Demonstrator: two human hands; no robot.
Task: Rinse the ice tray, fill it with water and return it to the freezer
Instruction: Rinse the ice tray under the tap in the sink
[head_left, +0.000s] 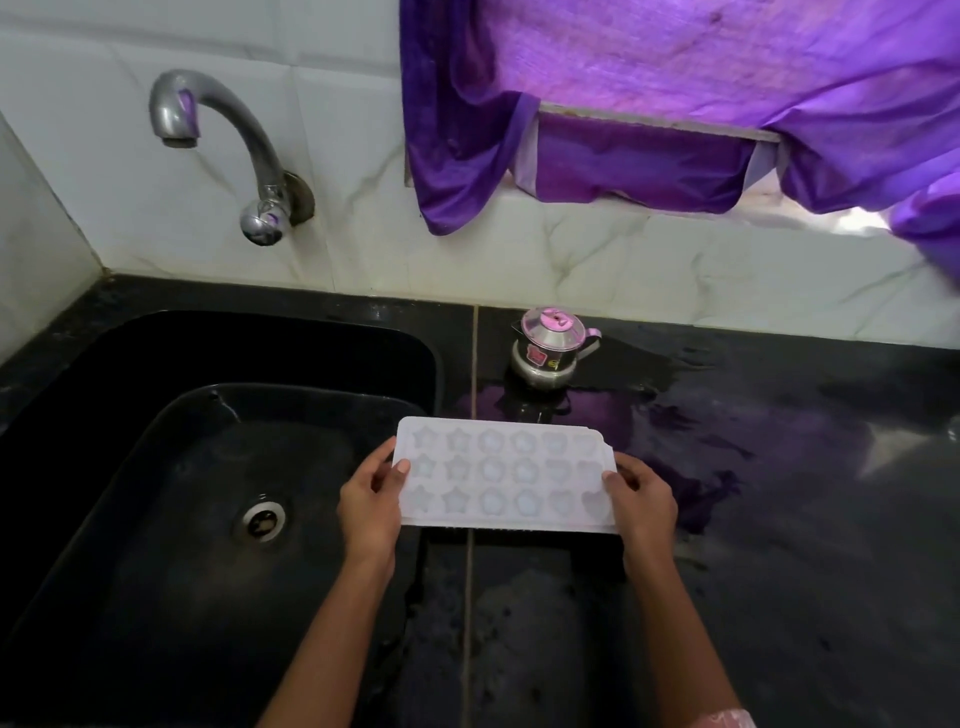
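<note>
White translucent plastic ice tray (506, 478) with star and round moulds, held level over the black stone counter (779, 493), its left end just past the right rim of the black sink (156, 467). Left hand (370, 506) pinches the left end, thumb on top. Right hand (644, 501) pinches the right end likewise. Curved metal tap (223, 140) on the tiled wall at the sink's far edge. Small steel pot (550, 348) near the counter's far edge.

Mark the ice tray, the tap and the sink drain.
ice tray (506, 475), head view, centre of the moulded top face
tap (248, 132), head view, middle of the curved neck
sink drain (264, 519), head view, centre of the metal strainer
</note>
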